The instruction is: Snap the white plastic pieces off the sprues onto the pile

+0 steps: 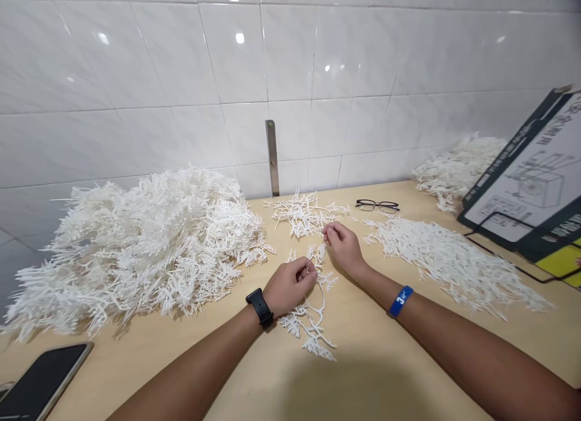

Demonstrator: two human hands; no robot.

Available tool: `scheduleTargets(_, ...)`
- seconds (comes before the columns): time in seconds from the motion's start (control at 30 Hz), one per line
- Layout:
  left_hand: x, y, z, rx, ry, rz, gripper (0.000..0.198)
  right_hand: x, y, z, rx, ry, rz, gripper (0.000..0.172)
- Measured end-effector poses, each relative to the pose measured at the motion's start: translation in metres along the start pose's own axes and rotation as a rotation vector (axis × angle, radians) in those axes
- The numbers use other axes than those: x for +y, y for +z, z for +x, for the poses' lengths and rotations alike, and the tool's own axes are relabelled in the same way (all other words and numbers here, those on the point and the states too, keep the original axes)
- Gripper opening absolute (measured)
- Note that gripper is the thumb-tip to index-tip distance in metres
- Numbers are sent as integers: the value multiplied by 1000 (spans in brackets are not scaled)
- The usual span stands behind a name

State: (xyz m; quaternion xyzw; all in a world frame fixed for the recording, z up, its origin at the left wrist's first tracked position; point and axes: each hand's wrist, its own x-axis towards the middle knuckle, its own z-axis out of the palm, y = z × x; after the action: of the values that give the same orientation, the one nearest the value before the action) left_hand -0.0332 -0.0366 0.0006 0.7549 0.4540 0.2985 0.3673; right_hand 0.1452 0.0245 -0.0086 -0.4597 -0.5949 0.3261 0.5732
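The white sprig (319,348) lies on the near middle of the counter (358,336), its upper part at the left hand (293,285). It is matte, chalky white and coral-like: thin, smooth stems curve and fork, one bowing out in a long arc to the right of the fingers, and the ends split into short, blunt, crowded twigs. Two bushy tips fan out toward the near side, flat on the wood-coloured surface, and more twigs show beyond the fingers.

The left hand, below a black watch (260,308), pinches the sprig with thumb and forefinger curled together. The right hand (342,245), above a blue wristband (401,301), has its thumb and forefinger pressed together just beside the near-right edge of a small loose cluster (302,216); whether a twig is caught between them I cannot tell.

The same white branching stuff rises at left in a tall, tangled heap (177,245), bristling with fine points. At right, a flatter spread (440,261) looks more combed, its strands mostly running one way. Another mound (463,164) sits at the far right, behind a printed box (531,179).
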Motion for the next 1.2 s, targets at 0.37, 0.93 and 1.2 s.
scheduleTargets(0.37, -9, -7, 8, 288, -50, -142, 21, -4, 11, -11, -219, -335, -430, 23)
scheduleTargets(0.93, -8, -7, 5, 369, -38, 24, 17, 3, 9, -8, -390, -317, -595, 14)
scheduleTargets(1.2, -5, -8, 3, 256, -18, 135, 35, -6, 12, -10, -479, -197, -368, 25)
